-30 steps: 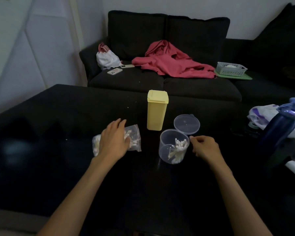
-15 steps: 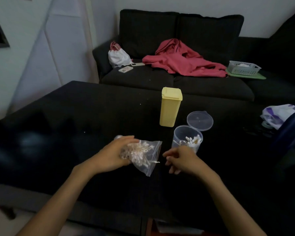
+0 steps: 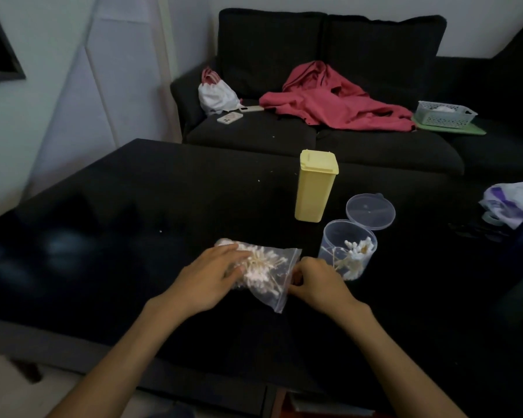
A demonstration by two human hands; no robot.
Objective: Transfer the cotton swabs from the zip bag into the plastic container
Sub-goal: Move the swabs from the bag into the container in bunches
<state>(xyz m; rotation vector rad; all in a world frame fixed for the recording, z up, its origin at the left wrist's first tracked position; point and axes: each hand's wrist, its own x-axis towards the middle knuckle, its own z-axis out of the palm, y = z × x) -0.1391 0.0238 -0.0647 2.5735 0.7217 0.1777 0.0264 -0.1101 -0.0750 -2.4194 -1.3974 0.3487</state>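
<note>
Black desk (image 3: 133, 212), dim room, seen from above. Clear plastic zip bag (image 3: 269, 273) packed with white-tipped, wooden-stemmed cotton swabs (image 3: 258, 268), lying near the desk's front edge between both hands. Left hand (image 3: 207, 280): fingers extended over the bag's left half, thumb side hidden, so whether the grip encloses the bag or merely presses it cannot be told. Right hand (image 3: 313, 282): fingers curled in a tight grip at the bag's zip edge, pinching it. Round transparent plastic container (image 3: 346, 251), upright, just right of the bag, holding a small cluster of swabs; its hinged clear lid (image 3: 370, 211) is flipped open behind. Tall pale-yellow lidded plastic box (image 3: 314, 185), upright, behind the container. Background: dark sofa (image 3: 329, 49) carrying a crumpled red garment (image 3: 329, 101), a white drawstring pouch (image 3: 216, 96) and a grey lattice basket (image 3: 444, 113).
</note>
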